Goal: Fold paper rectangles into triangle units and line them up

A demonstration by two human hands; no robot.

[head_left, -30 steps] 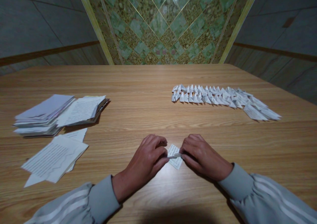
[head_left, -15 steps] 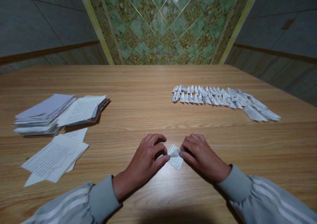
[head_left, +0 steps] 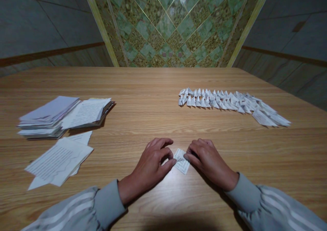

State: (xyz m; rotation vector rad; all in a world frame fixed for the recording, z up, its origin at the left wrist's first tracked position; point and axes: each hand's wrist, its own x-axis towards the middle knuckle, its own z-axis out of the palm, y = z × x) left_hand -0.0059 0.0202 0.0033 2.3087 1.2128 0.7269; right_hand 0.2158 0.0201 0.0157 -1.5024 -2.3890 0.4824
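A small folded piece of printed paper (head_left: 182, 167) lies on the wooden table between my hands, its corners turned like a diamond. My left hand (head_left: 154, 163) pinches its left corner between thumb and index finger, the other fingers curled above. On the opposite side, my right hand (head_left: 205, 159) is closed on the right corner, with the thumb pressed on the paper near its middle fold. Part of that corner is hidden under the right fingers.
Two rows of small folded paper pieces (head_left: 214, 99) stand at the back right, flatter ones (head_left: 265, 118) at their right end. Stacked papers (head_left: 51, 110) and printed sheets (head_left: 83, 113) lie at left, with loose sheets (head_left: 58, 159) in front. A tiled wall (head_left: 168, 26) rises beyond the table (head_left: 143, 84).
My right thumb has shifted slightly left onto the paper, and the fold in the middle looks flatter. Both hands otherwise keep their places; the whole view has shifted slightly.
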